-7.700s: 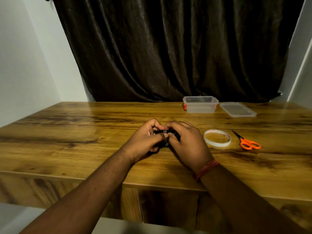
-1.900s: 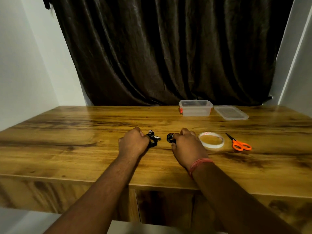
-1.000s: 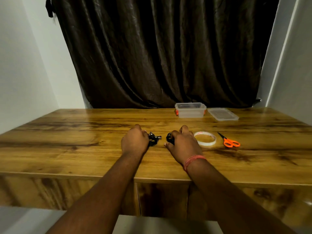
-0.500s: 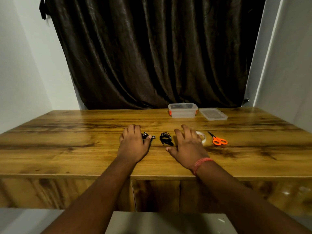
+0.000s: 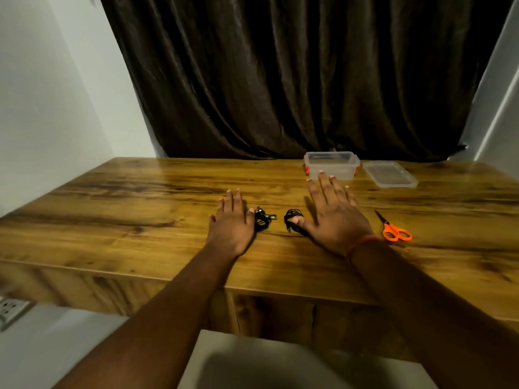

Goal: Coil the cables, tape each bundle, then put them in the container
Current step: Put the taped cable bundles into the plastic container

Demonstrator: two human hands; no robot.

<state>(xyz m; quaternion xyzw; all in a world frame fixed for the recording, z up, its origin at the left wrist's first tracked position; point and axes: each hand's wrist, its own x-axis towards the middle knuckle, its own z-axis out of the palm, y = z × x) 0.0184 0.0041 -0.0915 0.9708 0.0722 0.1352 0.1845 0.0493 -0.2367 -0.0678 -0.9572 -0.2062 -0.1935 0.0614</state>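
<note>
Two small coiled black cable bundles lie side by side on the wooden table [image 5: 140, 214]: one [image 5: 264, 219] beside my left thumb, the other [image 5: 292, 221] under my right thumb. My left hand [image 5: 231, 220] rests flat with fingers straight, holding nothing. My right hand [image 5: 334, 211] is spread flat, its thumb touching the right bundle. The clear plastic container [image 5: 331, 165] stands open at the back, just beyond my right fingertips. The tape roll is hidden behind my right hand.
The container's clear lid [image 5: 389, 174] lies to its right. Orange-handled scissors [image 5: 394, 230] lie right of my right wrist. A dark curtain [image 5: 295, 74] hangs behind the table. A wall socket [image 5: 11, 308] sits low at the left.
My hands worked on one bundle together, then moved apart, set both bundles down and opened flat. The view has pulled back and tilted down.
</note>
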